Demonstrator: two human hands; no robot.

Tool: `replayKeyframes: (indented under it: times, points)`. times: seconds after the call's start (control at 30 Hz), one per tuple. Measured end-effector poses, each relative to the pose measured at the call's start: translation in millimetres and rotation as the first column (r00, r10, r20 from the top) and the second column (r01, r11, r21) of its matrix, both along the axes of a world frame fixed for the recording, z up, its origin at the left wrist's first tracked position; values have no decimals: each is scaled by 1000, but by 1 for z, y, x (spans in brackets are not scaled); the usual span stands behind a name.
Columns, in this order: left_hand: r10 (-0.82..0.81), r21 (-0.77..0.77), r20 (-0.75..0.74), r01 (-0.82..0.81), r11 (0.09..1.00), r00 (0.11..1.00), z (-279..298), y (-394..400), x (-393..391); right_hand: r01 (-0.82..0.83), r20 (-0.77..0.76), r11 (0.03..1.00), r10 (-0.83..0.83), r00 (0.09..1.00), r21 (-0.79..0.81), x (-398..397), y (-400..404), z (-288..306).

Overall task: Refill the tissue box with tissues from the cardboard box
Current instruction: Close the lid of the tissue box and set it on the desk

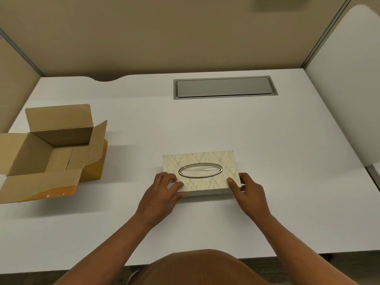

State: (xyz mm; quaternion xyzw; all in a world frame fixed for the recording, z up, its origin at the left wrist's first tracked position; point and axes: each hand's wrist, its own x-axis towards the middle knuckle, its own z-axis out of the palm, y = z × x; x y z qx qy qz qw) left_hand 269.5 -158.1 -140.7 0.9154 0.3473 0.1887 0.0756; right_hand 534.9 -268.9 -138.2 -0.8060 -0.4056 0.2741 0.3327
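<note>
Left hand [164, 189] and right hand [247, 189] each grip a near corner of the patterned tissue box [200, 171] at mid-table [267, 151], with the opened cardboard box [51, 151] well apart to the left.

- You have a white desk [267, 161] in front of you.
- Set flush in its far side is a closed grey cable hatch [224, 88].
- Beige partition panels [164, 38] wall it in.
</note>
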Motion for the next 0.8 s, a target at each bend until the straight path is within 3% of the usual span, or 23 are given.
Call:
replayKeyframes:
  times: [0.13,0.2,0.27,0.33,0.4,0.43,0.6,0.8]
  points:
    - [-38,-66,63,42,997,997,-2,1,-4,-2,0,1000,2,1000,-4,-1,0,1]
    - [113,-258,175,-65,964,978,-5,-1,-5,3,-24,1000,-4,1000,-8,-1,0,2]
    - [415,-558,237,-226,798,878,-5,-1,-1,22,-64,1000,-23,998,-17,-1,2,2]
    - [636,-800,130,-299,520,760,-2,4,4,43,-89,999,-45,995,-24,-1,4,2]
    - [663,-908,17,-266,325,749,5,10,9,47,-105,999,-49,993,-24,-2,6,3]
    - [637,-925,1,-242,294,771,9,11,11,44,-115,999,-47,992,-26,-2,7,3]
    - [609,-921,25,-218,322,793,14,20,18,42,-149,999,-45,988,-23,-3,16,4]
    - [608,-935,20,-201,293,794,16,45,19,49,-167,999,-52,984,-24,-5,34,6]
